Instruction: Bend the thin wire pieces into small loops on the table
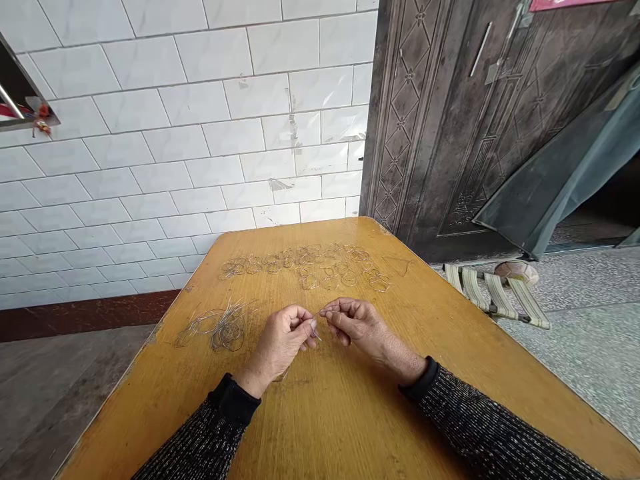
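Above the middle of the wooden table [425, 400], my two hands are close together, fingertips a short way apart. My left hand [287, 337] pinches a thin wire [319, 337] between thumb and forefinger; a short end of it pokes out below the thumb. With thumb and fingers closed, my right hand [357, 323] pinches at what looks like the same wire, though the strand between the hands is very fine. Left of my left hand lies a loose tangle of wires [227, 330]. Beyond my hands, several looped wire pieces [330, 279] lie in two rough rows.
A white tiled wall [210, 133] stands past the table's far edge. To the right are a dark metal door [440, 133], a hanging grey-green curtain [565, 167] and a striped-strap folding stool [495, 293] on the floor. A single bent wire [405, 263] lies near the table's right edge.
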Available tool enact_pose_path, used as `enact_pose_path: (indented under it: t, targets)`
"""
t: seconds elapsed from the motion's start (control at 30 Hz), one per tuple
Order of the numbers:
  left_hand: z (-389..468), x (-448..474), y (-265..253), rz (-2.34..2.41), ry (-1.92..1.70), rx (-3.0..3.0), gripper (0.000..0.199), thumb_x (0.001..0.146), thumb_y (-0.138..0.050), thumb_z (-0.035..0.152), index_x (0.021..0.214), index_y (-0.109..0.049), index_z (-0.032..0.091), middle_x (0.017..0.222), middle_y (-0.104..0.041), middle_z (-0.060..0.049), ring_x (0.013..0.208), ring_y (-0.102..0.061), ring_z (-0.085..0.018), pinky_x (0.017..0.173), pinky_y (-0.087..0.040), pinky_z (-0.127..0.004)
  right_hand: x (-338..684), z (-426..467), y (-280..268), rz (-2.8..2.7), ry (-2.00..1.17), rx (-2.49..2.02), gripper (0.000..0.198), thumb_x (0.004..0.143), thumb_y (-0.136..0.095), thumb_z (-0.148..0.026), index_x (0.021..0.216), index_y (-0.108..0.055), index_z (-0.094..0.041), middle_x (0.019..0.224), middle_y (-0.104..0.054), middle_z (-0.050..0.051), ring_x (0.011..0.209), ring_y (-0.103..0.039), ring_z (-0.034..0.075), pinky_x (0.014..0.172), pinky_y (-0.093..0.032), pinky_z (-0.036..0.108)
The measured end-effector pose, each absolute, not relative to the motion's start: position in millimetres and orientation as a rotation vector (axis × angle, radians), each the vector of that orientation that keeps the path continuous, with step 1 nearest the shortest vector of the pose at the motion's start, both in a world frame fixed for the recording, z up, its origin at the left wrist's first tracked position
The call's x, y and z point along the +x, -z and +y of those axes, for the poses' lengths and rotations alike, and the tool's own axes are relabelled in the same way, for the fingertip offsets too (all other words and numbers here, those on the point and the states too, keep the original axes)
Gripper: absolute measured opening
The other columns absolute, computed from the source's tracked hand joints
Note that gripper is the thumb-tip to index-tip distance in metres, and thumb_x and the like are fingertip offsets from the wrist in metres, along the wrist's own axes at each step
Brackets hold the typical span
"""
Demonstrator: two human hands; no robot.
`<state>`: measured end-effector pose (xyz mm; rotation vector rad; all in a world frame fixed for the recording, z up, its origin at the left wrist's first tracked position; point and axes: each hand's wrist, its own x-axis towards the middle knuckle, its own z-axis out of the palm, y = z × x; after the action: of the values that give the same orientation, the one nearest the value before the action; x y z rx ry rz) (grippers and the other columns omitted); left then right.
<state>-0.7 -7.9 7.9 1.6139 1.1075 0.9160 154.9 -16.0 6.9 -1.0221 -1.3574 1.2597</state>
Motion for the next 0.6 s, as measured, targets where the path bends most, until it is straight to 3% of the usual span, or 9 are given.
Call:
enact_pose_path:
  t: [0.3,0.43,0.6]
  targets:
    - [-7.6,-7.0,-6.5,0.769,-0.855,1.110,0.023,0.067,-0.067,0.032,0.072,-0.053,0.015,0.071,-0.058,-0.001,0.058,-0.052,-0.007,0.048,-0.034,-0.017,156.3,-14.9,-4.2,-1.368,-1.257,-0.935,0.028,0.069,-0.059,-0.042,0.072,-0.058,-0.014,0.050,-0.048,-0.005,0.036,-0.035,0.004,0.036,-0.026,0.018]
    - [-7.8,-7.4,-7.9,0.743,-0.756,1.036,0.029,0.071,-0.061,0.043,0.072,-0.055,0.015,0.063,-0.053,0.002,0.047,-0.043,-0.004,0.041,-0.026,-0.017,155.3,-15.3,-1.6,-1.458,-1.285,-0.909,0.030,0.068,-0.060,-0.044,0.076,-0.058,-0.015,0.050,-0.050,-0.006,0.036,-0.035,0.004,0.035,-0.026,0.018]
    - [-5.0,-5.7,-4.1,0.856,-0.844,1.095,0.028,0.068,-0.064,0.039,0.066,-0.054,0.013,0.057,-0.053,0.003,0.040,-0.037,-0.002,0.039,-0.020,-0.016,153.2,-17.1,-2.5,-1.444,-1.325,-0.919,0.036,0.066,-0.062,-0.044,0.086,-0.058,-0.014,0.050,-0.050,-0.007,0.034,-0.035,0.003,0.034,-0.027,0.017]
